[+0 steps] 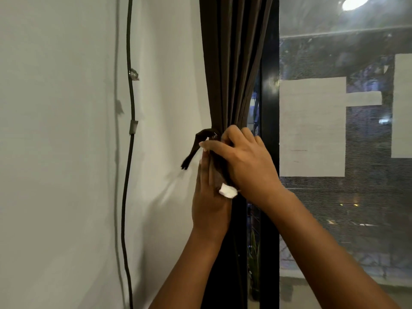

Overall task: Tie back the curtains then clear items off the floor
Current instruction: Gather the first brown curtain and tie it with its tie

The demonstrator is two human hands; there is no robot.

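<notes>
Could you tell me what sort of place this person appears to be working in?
Probably a room in a home or flat, at night. A dark curtain hangs beside a black-framed window with an insect screen, and a black cable is clipped to the plain white wall.

- Curtain (231,63): dark brown fabric, hanging in narrow vertical folds between the white wall and the black window frame; gathered into a tight bunch at mid-height, where both hands close round it; below the bunch it drops straight down as a dark column.
- Tie-back (196,148): narrow strip of the same dark fabric, wrapped at the gathered point; one loose end arches out to the left of the bunch and hangs down against the wall, its tip frayed.
- White tag (227,191): small white piece, showing just below the bunch between the two hands; what it is attached to cannot be told.
</notes>
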